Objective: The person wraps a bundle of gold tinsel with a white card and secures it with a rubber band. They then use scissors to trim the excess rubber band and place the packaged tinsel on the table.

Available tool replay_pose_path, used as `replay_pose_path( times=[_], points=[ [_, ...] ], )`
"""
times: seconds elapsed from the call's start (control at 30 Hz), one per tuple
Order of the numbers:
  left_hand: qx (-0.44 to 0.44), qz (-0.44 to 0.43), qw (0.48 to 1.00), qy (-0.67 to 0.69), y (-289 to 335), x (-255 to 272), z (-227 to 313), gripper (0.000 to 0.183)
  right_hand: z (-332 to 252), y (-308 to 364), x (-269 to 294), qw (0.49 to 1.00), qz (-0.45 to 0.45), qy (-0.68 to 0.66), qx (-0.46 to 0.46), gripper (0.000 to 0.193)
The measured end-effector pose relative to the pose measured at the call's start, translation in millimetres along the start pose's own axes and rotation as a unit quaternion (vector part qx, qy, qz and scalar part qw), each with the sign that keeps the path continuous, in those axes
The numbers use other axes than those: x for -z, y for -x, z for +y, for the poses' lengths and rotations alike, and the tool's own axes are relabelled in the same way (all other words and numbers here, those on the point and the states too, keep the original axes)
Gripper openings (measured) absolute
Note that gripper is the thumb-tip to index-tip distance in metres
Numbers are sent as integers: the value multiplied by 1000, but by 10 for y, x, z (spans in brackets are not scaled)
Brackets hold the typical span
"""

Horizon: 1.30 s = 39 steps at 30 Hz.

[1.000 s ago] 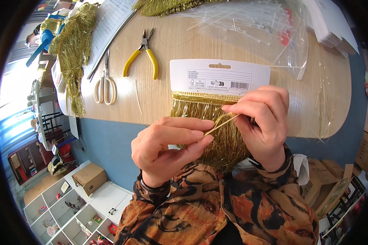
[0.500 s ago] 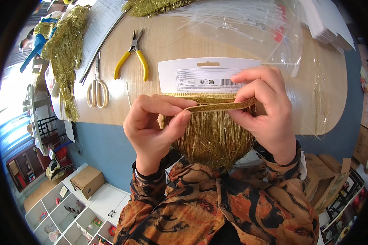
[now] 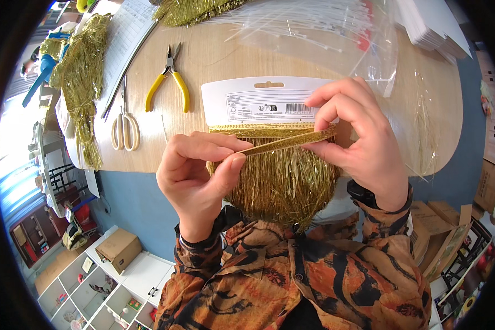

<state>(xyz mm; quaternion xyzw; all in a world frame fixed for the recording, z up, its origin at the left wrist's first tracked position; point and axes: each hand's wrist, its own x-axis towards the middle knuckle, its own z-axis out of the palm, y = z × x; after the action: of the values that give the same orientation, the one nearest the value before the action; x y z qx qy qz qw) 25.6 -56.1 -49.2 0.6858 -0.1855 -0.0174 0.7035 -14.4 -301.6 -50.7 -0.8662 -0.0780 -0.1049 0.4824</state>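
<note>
Slanting more steeply than before, the band (image 3: 283,144) is rising rightward along its length across the fringe (image 3: 283,190), and I'm keeping the left hand (image 3: 190,173) and right hand (image 3: 368,140) equally near, each pinching it between closed thumb and fingers.

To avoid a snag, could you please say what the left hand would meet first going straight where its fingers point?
Past the gold band the left hand pinches, probably the right hand; depth is unclear, so it might graze the gold fringe first.
</note>
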Motion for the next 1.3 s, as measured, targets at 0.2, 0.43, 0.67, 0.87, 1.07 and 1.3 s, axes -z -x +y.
replay_pose_path(
  times=[0.2, 0.43, 0.67, 0.87, 1.07, 1.3],
  points=[
    [13, 13, 1000, 9, -10, -30, 50, 21, 7, -3, 3, 1000, 0, -14, -15, 38],
    [74, 40, 996, -16, -32, -84, 170, 17, 9, 5, 2, 998, 10, -40, -38, 38],
    [135, 36, 983, -115, -69, -5, 136, 13, -9, -12, 33, 1000, 1, -5, -18, 33],
    [177, 41, 971, -154, -70, -5, 125, 16, -9, 1, 15, 999, 14, 2, -32, 32],
    [190, 35, 970, -149, -86, 2, 129, 16, -9, -12, 17, 999, 19, 37, 21, 31],
    [220, 41, 964, -140, -84, 35, 148, 16, -51, -38, 16, 998, 7, 42, 41, 28]
  ],
)
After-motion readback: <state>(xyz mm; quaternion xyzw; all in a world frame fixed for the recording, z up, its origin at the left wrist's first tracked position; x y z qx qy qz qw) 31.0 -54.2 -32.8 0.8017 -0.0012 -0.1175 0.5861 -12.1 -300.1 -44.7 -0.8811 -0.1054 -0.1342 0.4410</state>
